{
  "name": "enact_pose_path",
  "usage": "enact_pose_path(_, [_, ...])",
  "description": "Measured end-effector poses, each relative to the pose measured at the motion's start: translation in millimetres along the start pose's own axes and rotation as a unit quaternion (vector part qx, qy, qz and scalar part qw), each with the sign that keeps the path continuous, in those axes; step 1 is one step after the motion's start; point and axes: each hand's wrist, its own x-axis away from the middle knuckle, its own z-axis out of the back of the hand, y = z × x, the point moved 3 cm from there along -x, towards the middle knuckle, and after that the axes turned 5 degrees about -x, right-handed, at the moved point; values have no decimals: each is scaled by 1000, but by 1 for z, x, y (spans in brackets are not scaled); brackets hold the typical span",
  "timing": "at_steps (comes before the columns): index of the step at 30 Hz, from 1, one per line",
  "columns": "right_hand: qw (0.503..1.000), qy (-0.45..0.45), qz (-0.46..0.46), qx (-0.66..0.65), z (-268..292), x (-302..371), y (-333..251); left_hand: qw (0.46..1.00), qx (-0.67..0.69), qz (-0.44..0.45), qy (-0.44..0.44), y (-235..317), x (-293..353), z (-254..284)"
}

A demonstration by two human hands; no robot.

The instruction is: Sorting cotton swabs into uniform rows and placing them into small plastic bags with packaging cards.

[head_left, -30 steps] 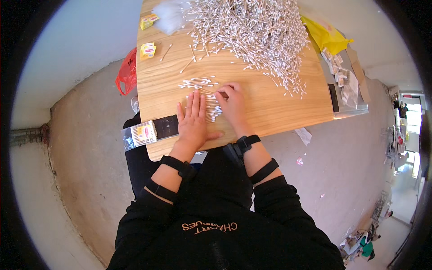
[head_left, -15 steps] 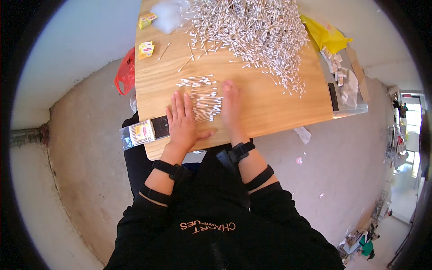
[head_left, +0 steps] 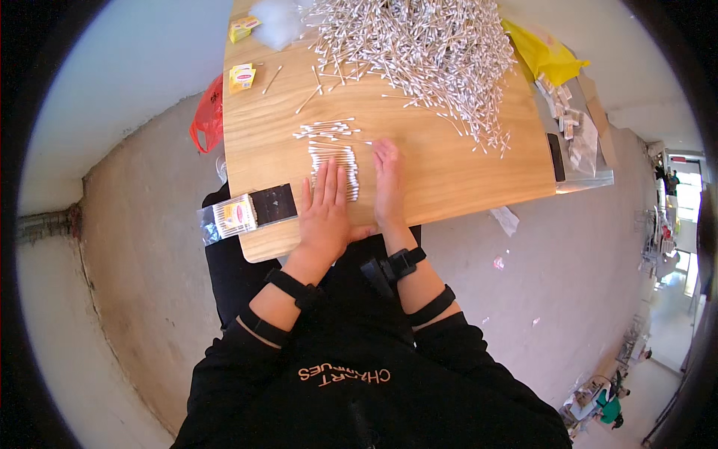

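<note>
My left hand (head_left: 325, 213) lies flat with fingers stretched out over the lower left part of a row of cotton swabs (head_left: 340, 159) on the wooden table. Its thumb points right, near the table's front edge. Just right of the row stands my right hand (head_left: 387, 183), turned on its side with the fingers bent together. One loose swab (head_left: 359, 141) reaches with its white tip to the right fingertips; whether they grip it is hidden. Above the row several swabs (head_left: 325, 129) lie less evenly.
A large heap of cotton swabs (head_left: 426, 56) covers the table's far side. Small yellow packets (head_left: 241, 77) lie far left. A swab package (head_left: 235, 215) and a black strip (head_left: 274, 203) sit at the left edge. Right are a dark phone (head_left: 556, 157) and a yellow bag (head_left: 546, 56).
My left hand has shifted right onto the swabs, uncovering more of the black strip. The swab row has moved slightly left and is more even. The right hand stays beside it, less blurred.
</note>
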Motion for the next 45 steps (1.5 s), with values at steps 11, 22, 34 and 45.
enact_pose_path(11, [996, -79, 24, 44, -27, 4, -5, 997, -72, -25, 22, -1, -2, -21])
enact_pose_path(22, [997, -67, 2, -45, -15, 7, 1, 999, -22, -25, -22, -1, 7, -5])
enact_pose_path(34, [996, -66, -7, -54, -16, 8, -2, 998, 16, -35, -41, 0, -5, 1])
enact_pose_path(45, [997, 65, 27, 31, -1, 22, -10, 999, 27, -41, -17, -9, 17, -3])
